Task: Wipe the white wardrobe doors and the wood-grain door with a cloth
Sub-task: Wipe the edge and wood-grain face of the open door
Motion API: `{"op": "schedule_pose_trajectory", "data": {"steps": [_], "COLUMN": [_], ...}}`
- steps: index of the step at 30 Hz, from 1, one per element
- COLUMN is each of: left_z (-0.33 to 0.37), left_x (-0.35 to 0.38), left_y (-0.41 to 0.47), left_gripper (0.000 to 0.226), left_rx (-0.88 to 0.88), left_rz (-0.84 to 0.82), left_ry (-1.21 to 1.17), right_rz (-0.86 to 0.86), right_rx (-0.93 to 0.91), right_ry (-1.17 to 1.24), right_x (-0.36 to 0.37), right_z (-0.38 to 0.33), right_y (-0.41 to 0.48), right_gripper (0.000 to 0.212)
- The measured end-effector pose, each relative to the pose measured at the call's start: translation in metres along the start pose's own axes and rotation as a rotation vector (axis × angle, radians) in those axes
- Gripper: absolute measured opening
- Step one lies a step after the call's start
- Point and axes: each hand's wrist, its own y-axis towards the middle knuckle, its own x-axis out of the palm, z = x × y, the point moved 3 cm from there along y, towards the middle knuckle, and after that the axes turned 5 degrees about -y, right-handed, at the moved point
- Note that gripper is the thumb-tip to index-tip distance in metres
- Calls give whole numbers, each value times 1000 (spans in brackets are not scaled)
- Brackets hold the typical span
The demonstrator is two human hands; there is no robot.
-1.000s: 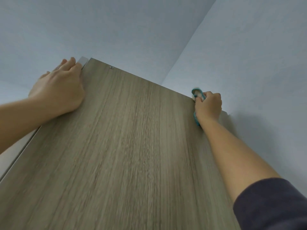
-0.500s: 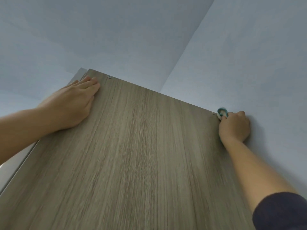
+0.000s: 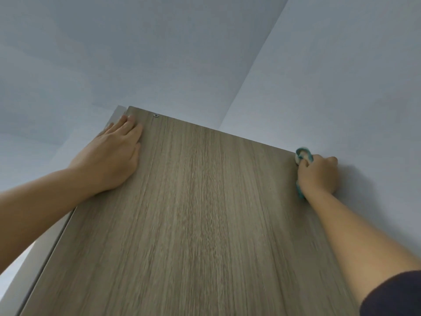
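Observation:
The wood-grain door [image 3: 200,224] fills the lower middle of the view, seen from below up to its top edge. My left hand [image 3: 114,156] lies flat with fingers together on its top left corner, holding nothing. My right hand [image 3: 317,176] is closed on a teal and white cloth [image 3: 303,155] at the door's top right corner, against its right edge. Only small bits of the cloth show above and below my fist.
A white wall [image 3: 341,87] rises directly right of the door and meets the ceiling [image 3: 136,53] above it. A pale frame strip [image 3: 117,115] runs along the door's left edge. A small screw [image 3: 155,115] sits near the top edge.
My right hand with the cloth slid from inside the door's right edge to the top right corner. My left hand shifted slightly on the top left corner and lies flatter.

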Motion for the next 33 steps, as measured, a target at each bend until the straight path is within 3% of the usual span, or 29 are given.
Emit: {"op": "schedule_pose_trajectory", "data": {"steps": [8, 11, 15, 20, 24, 33], "left_z": [1, -9, -19, -28, -36, -44], "left_x": [-11, -10, -11, -11, -8, 2], "left_y": [-7, -10, -10, -12, -19, -26], "left_gripper": [26, 42, 49, 23, 48, 48], "left_rx": [-16, -230, -428, -471, -468, -482], "left_rz": [118, 70, 18, -9, -36, 57], "left_ry": [-186, -196, -499, -742, -840, -1005], "right_rz": [-38, -35, -33, -36, -62, -87], "right_rx": [-241, -335, -407, -435, -522, -810], "right_ry": [320, 359, 371, 387, 453, 518], "right_x": [-5, -8, -12, -20, -28, -48], "right_z": [-114, -160, -200, -226, -249, -240], "right_y": [-69, -96, -124, -149, -182, -247], "right_gripper": [24, 22, 24, 24, 24, 42]}}
